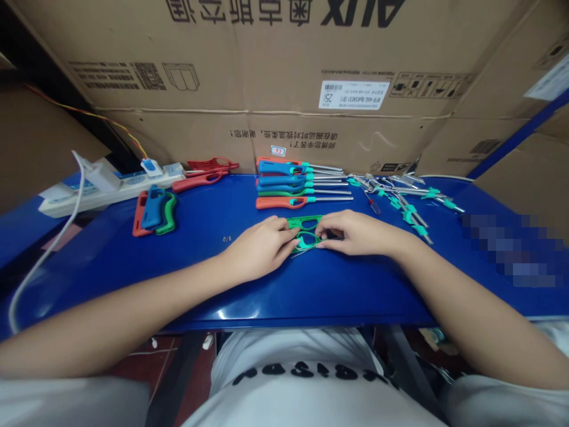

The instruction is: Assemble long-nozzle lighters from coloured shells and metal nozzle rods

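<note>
A green lighter casing (310, 220), with looped handle openings, is between my two hands over the blue table. My left hand (262, 248) grips its left end, thumb and fingers closed. Closing on the right end is my right hand (355, 233), fingertips pinched. A teal trigger piece (306, 241) and a thin wire show at the casing's near side; my fingers hide part of them. Just beyond lie several stick lighters (284, 203) in orange, blue and green with metal tubes. Metal lighter tubes with teal triggers (409, 210) are heaped to the right.
Tiny screws (227, 239) lie left of my left hand. Red, blue and green casing halves (154, 209) are stacked further left, near a white power strip (113, 190) with a cable. Red casings (204, 177) and a small screwdriver (374, 205) lie further back. Cardboard (284, 71) walls the table's back.
</note>
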Available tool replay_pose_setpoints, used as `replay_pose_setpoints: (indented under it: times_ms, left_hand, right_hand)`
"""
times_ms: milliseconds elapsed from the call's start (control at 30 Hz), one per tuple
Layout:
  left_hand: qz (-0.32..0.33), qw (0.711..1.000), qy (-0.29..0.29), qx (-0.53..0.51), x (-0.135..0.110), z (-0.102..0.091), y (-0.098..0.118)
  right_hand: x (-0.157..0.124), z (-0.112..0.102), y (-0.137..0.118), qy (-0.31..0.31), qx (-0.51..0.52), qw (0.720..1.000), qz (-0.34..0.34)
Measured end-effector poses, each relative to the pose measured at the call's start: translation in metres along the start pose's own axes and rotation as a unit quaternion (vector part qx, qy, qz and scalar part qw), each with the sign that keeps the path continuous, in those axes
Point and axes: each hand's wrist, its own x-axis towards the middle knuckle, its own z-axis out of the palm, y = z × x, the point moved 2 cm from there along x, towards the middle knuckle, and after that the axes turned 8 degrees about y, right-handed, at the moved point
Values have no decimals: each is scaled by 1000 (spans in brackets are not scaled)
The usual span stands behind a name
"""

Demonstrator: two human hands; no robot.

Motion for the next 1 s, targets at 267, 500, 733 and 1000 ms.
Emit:
replay_pose_setpoints:
  times_ms: [267, 500, 733, 1000]
  left_hand:
    - [41, 998, 10, 37, 0, -2, 3]
    - [32, 998, -14, 43, -2, -18, 9]
    - [23, 999, -44, 12, -4, -15, 4]
    - [46, 999, -26, -4, -3, -5, -3]
  right_hand:
    - [-4, -20, 11, 77, -5, 997, 9]
    - [-32, -70, 66, 222, -282, 847, 393]
    - [-85, -100, 133, 223, -249, 741, 582]
    - [-88, -74, 174, 221, -240, 772, 545]
